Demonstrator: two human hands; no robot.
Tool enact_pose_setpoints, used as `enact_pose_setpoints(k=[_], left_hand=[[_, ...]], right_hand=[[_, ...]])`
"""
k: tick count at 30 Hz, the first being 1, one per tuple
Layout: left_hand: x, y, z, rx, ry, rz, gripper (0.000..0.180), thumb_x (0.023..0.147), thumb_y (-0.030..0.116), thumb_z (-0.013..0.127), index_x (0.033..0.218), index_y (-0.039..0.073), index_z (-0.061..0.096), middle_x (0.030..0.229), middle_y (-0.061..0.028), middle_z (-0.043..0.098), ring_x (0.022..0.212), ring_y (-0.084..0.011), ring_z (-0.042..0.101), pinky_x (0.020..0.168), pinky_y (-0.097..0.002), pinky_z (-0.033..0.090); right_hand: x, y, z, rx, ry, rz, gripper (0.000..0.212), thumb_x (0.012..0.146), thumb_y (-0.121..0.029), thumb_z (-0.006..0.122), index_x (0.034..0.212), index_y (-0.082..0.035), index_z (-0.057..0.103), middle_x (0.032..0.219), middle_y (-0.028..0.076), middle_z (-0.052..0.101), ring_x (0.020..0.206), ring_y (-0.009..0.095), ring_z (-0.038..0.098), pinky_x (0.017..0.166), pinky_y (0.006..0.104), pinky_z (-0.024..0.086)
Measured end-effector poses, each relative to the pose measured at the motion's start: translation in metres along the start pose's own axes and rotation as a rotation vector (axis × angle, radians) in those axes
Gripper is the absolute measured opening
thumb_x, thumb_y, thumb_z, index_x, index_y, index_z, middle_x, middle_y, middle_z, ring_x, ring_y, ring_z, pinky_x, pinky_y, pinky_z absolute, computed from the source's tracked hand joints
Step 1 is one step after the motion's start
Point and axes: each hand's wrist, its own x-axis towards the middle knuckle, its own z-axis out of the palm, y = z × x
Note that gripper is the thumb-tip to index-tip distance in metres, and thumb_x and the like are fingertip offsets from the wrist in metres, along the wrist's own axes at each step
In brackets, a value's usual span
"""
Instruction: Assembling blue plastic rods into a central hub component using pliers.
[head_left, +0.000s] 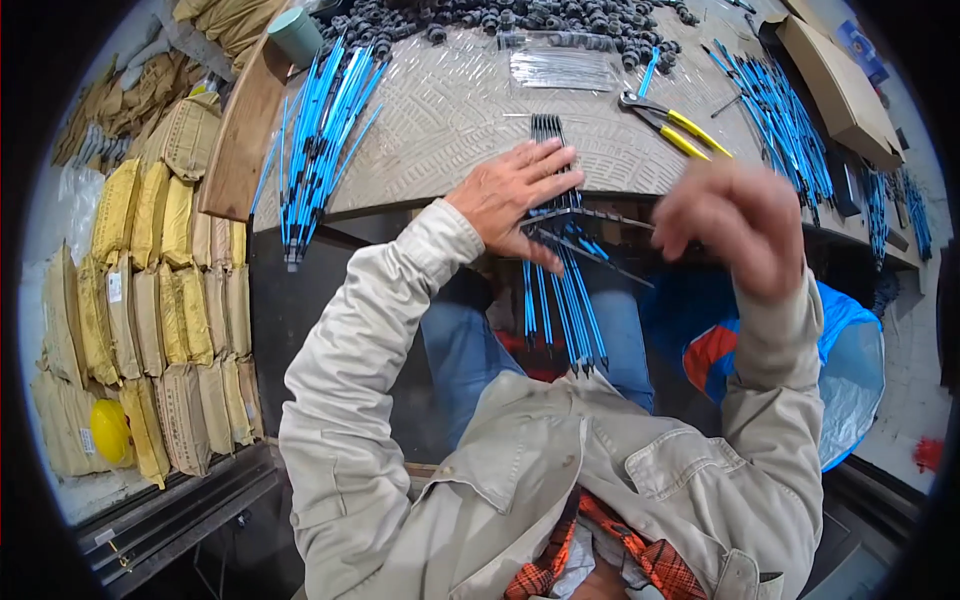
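I see left hand (pixel 522 195), fingers spread, on rods (pixel 578 312) crossing desk's (pixel 450 120) near edge. Right hand (pixel 735 220) blurred, fingers curled; can't tell if holding anything.

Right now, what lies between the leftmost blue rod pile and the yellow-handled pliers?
Head view: patterned tabletop, with dark rod ends jutting from under the left hand partway across; a clear plastic pack sits slightly farther back.

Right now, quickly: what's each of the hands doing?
Left hand: open, fingers extended across the bundle of slim blue-and-black rods.
Right hand: raised, fingers curled, motion-blurred; whether it holds anything cannot be told.
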Motion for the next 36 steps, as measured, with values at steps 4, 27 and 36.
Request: enact_pose_setpoints(k=[4, 27, 36], left_hand=[[0.001, -0.004, 0.01, 0.032, 0.037, 0.006, 0.092, 0.056, 0.071, 0.062, 0.123, 0.009, 0.049, 0.132, -0.013, 0.042, 0.124, -0.03, 0.038, 0.106, -0.0378, 0.028], [-0.001, -0.012, 0.028, 0.136, 0.042, 0.006, 0.086, 0.058, 0.063, 0.066, 0.122, 0.008, 0.048, 0.131, -0.0131, 0.042, 0.125, -0.0306, 0.035, 0.107, -0.0388, 0.027], [0.001, 0.002, 0.016, 0.043, 0.036, -0.025, 0.078, 0.063, 0.062, 0.064, 0.118, 0.008, 0.051, 0.128, -0.0135, 0.045, 0.121, -0.0306, 0.04, 0.105, -0.0376, 0.029]], right_hand=[[-0.02, -0.03, 0.032, -0.773, -0.078, -0.322, 0.019, 0.078, -0.021, 0.065, 0.085, -0.004, 0.06, 0.073, 0.006, 0.06, 0.051, 0.015, 0.052, 0.05, 0.0214, 0.041], [-0.008, 0.031, 0.08, -1.08, 0.245, -0.607, 0.019, 0.076, -0.027, 0.067, 0.08, -0.013, 0.056, 0.06, -0.002, 0.046, 0.043, 0.008, 0.045, 0.039, 0.0214, 0.033], [0.008, 0.007, 0.047, -1.07, 0.094, -0.547, 0.014, 0.077, -0.014, 0.062, 0.07, -0.011, 0.05, 0.068, 0.0, 0.043, 0.043, 0.011, 0.042, 0.039, 0.0249, 0.032]])
